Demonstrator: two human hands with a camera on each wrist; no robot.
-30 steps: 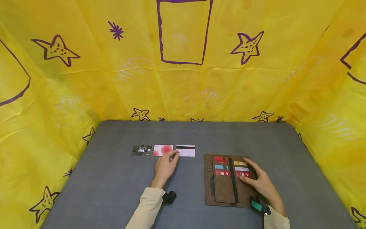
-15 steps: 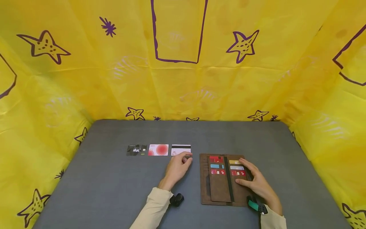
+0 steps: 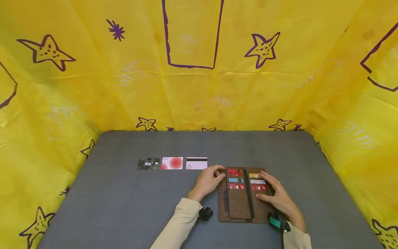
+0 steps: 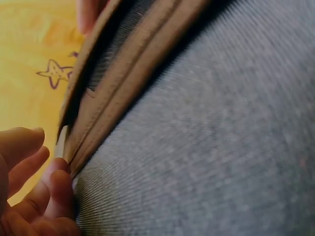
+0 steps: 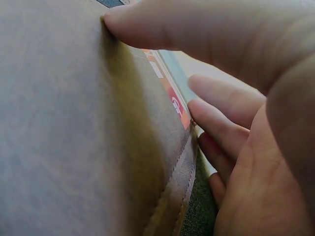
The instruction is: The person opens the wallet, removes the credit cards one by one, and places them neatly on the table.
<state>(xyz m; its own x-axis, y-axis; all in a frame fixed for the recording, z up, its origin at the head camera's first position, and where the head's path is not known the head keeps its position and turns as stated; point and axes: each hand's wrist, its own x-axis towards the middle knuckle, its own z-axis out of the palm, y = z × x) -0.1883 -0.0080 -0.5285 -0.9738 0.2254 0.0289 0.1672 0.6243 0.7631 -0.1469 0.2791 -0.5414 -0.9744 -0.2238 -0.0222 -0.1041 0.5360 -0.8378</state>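
A brown wallet (image 3: 237,207) lies unfolded on the grey table, with several bank cards (image 3: 258,187) showing in its slots and a black elastic band (image 3: 249,200) running down its inner panel. My left hand (image 3: 206,182) is at the wallet's upper left edge; its fingertips (image 4: 60,183) touch that edge, while the thumb stands apart from it in the left wrist view. On the wallet's right side rests my right hand (image 3: 281,199). Its thumb (image 5: 133,24) presses the brown face beside the cards, and the other fingers lie along the outer edge.
Left of the wallet lie three loose cards in a row: a black VIP card (image 3: 148,163), a pink card with red circles (image 3: 172,163) and a white card with a black stripe (image 3: 196,163). Yellow patterned cloth (image 3: 136,100) surrounds the table (image 3: 130,207).
My left hand has moved right, from the loose cards to the wallet's left edge. The right hand stays on the wallet. The view has shifted slightly.
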